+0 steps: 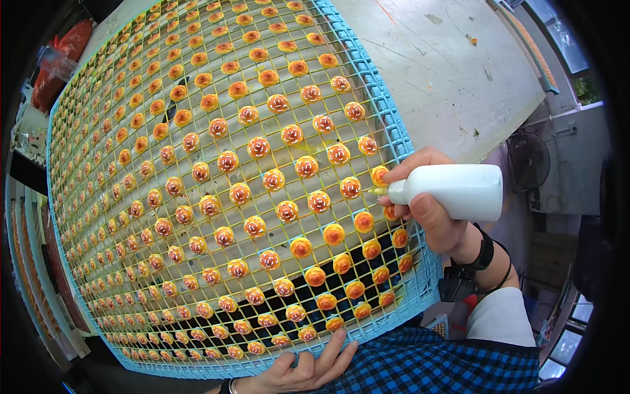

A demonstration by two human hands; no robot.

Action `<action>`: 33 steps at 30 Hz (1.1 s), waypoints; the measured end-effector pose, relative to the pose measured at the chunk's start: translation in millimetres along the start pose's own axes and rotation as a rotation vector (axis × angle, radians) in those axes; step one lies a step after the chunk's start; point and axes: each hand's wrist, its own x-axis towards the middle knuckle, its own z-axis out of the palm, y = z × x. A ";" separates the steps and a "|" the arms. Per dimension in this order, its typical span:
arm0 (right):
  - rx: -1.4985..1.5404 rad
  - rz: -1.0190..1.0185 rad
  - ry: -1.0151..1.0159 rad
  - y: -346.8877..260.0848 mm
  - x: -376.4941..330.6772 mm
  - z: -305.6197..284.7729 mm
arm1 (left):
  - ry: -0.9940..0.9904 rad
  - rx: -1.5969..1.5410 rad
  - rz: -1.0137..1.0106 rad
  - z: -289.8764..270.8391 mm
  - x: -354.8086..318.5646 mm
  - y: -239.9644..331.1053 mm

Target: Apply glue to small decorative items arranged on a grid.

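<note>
A large wire grid rack with a light-blue frame (pixel 408 148) lies before me, filled with rows of small orange round pieces (pixel 287 211), many marked with white dots. My right hand (pixel 430 210) grips a white squeeze bottle (pixel 459 191) held sideways, its nozzle tip pointing left at an orange piece (pixel 380 175) by the rack's right edge. My left hand (pixel 303 369) rests on the rack's near edge, fingers spread over the blue frame. A black strap with a small device circles my right wrist.
A scuffed grey worktable (pixel 446 72) lies under the rack and to its right. A black fan (pixel 528 161) stands past the table's right edge. My blue checked garment (pixel 433 364) fills the lower right. Red objects (pixel 56 62) sit at the far left.
</note>
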 end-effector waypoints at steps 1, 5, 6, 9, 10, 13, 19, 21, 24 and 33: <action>0.003 -0.010 -0.003 0.7 0.2 0.0 | -0.001 0.004 0.006 -0.2 -0.1 -0.7; 0.050 -0.046 -0.013 2.6 -0.2 -0.7 | 0.012 0.007 -0.011 0.6 0.2 0.6; 0.079 -0.038 -0.021 1.9 -1.3 -1.3 | 0.015 0.009 -0.014 1.1 0.1 0.9; 0.065 -0.058 -0.023 -0.2 -1.0 -1.0 | -0.048 0.009 0.023 -1.0 -1.6 0.9; 0.058 -0.063 -0.022 -0.1 -0.9 -1.0 | -0.117 0.007 0.063 -6.3 -4.6 -0.3; 0.064 -0.063 -0.025 0.6 -1.0 -0.1 | -0.161 -0.020 0.091 -9.3 -5.7 -1.3; 0.066 -0.064 -0.031 1.1 -0.8 -0.1 | -0.001 -0.008 -0.013 -0.1 0.6 0.4; 0.073 -0.055 -0.032 1.3 -1.0 -0.3 | -0.001 -0.012 -0.014 0.1 0.5 0.8; 0.091 -0.087 -0.017 5.2 -2.0 -1.3 | 0.001 -0.013 -0.014 0.3 0.2 1.2; 0.091 -0.081 0.027 3.2 0.2 1.4 | 0.012 -0.001 -0.012 1.1 0.4 1.1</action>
